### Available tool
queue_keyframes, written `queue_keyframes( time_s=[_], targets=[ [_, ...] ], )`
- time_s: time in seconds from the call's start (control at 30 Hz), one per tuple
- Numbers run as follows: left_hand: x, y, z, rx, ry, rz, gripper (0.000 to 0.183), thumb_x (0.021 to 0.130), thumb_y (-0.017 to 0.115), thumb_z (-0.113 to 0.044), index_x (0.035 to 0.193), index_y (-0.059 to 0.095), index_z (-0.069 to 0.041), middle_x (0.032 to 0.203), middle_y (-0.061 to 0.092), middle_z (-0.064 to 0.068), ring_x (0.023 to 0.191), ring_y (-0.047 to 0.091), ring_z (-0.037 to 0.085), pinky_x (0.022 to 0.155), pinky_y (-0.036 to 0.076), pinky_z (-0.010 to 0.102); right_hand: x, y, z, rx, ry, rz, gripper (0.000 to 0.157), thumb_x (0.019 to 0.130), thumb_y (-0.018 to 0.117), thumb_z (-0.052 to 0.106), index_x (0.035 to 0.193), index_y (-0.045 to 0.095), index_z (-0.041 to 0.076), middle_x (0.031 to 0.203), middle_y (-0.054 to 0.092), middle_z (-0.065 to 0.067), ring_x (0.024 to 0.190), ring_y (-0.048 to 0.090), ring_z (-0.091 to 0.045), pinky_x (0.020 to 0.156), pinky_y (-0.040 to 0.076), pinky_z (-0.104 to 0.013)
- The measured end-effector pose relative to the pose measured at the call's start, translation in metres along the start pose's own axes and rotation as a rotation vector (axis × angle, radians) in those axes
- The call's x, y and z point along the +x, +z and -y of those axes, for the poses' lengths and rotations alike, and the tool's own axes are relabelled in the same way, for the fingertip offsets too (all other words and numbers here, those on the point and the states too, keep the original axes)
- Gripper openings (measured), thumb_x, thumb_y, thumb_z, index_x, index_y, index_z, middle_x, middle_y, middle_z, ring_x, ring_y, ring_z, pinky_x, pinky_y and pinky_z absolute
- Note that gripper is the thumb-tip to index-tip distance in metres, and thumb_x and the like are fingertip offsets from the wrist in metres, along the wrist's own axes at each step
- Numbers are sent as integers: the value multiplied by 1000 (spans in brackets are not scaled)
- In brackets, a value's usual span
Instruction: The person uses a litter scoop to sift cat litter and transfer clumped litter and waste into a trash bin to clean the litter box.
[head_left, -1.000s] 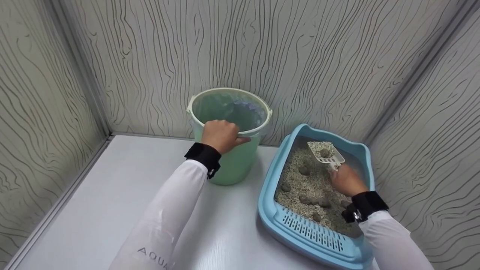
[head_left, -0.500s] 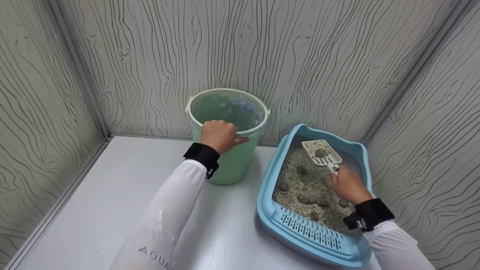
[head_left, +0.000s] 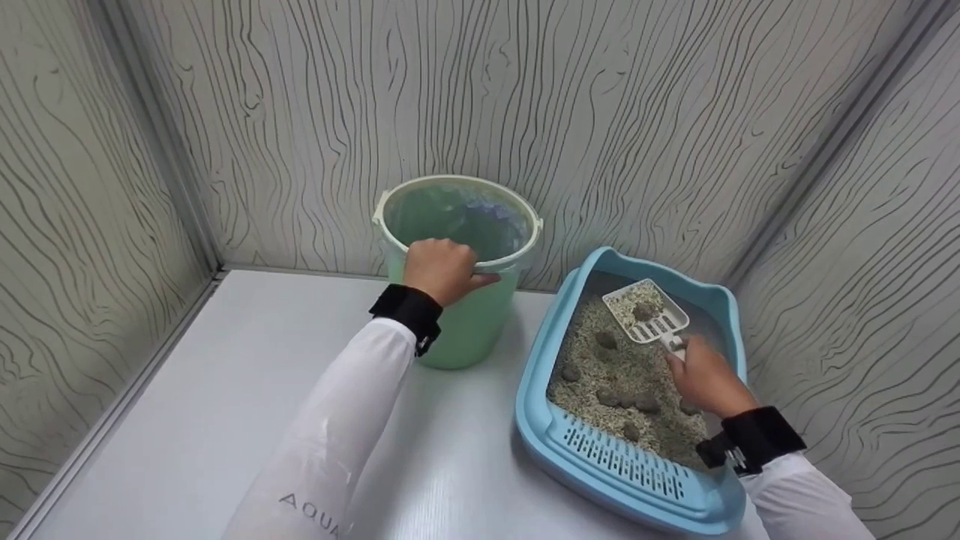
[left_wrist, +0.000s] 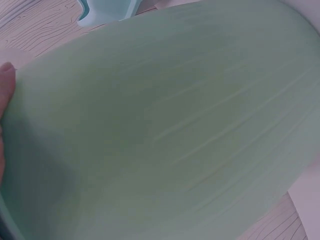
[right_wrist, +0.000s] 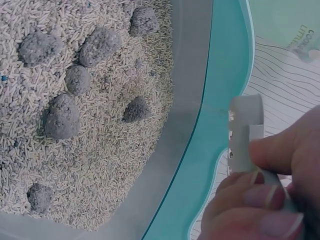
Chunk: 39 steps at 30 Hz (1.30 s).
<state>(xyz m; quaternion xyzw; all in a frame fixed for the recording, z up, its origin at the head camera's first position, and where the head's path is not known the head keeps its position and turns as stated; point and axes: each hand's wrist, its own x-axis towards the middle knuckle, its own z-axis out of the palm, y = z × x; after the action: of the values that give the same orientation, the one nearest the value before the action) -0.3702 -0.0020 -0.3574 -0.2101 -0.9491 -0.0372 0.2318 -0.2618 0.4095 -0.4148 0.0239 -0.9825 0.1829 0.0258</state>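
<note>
1. White fabric sleeves, the left one lettered, reach up from the bottom of the frame, each ending in a black wrist strap.

2. Right of centre, a light-blue plastic tray with a wavy rim and a perforated near ledge stands on a glossy white tabletop. It holds pale granular litter and rounded grey clumps.

3. Over the tray's right side, the right hand grips the handle of a slotted off-white plastic scoop, thumb pressed near its neck. The scoop's pan lies just beyond the fingers, toward the upper left, over the tray's far half, and looks raised off the litter. It carries loose granules and one clump, so it is probably held near level to keep them aboard.

4. At centre, the left hand grips the cream rim of a tall pale-green plastic bin, thumb along the outside; its fingertips are hidden. This hold seems meant to steady the bin, which stands just left of the tray, within easy reach. A translucent liner shows inside.

5. Grey-white wood-grain panels rise behind, filling the upper frame.
</note>
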Motion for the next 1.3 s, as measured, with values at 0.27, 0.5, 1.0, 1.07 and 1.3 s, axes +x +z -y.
queue_keyframes(
  time_s=[0.27,0.5,1.0,1.07,1.3],
  targets=[
    [0,-2,1,38,3,-11,72,92,58,-76,57,29,-20,56,23,-4,50,27,16,47,20,35,-2,-1,-4,69,14,81,23,111,45,16,112,46,-7,80,49,-8,65,48,-19,63,39,-36],
    [2,-1,0,18,-5,2,71,92,59,-76,58,33,-19,56,27,-3,51,31,18,48,23,36,-4,-3,-4,124,10,131,25,113,42,20,102,48,-2,76,45,-6,64,47,-18,65,39,-36],
    [2,2,0,9,1,5,71,91,59,-76,57,33,-20,56,27,-3,52,30,17,48,22,35,-6,3,-7,25,27,104,29,112,43,20,112,49,-8,83,53,-12,71,53,-22,69,42,-41],
    [2,3,0,6,7,-8,71,91,61,-75,57,33,-19,56,28,-3,52,30,17,48,22,35,-6,4,-8,-6,29,80,32,111,44,21,119,48,-10,87,55,-14,73,55,-23,69,43,-41],
    [2,5,1,-8,9,-21,70,90,63,-73,58,35,-19,57,29,-2,53,31,18,48,23,36,-7,7,-9,-1,20,27,30,110,46,18,120,47,-10,91,59,-17,73,58,-23,67,43,-40]
  ],
)
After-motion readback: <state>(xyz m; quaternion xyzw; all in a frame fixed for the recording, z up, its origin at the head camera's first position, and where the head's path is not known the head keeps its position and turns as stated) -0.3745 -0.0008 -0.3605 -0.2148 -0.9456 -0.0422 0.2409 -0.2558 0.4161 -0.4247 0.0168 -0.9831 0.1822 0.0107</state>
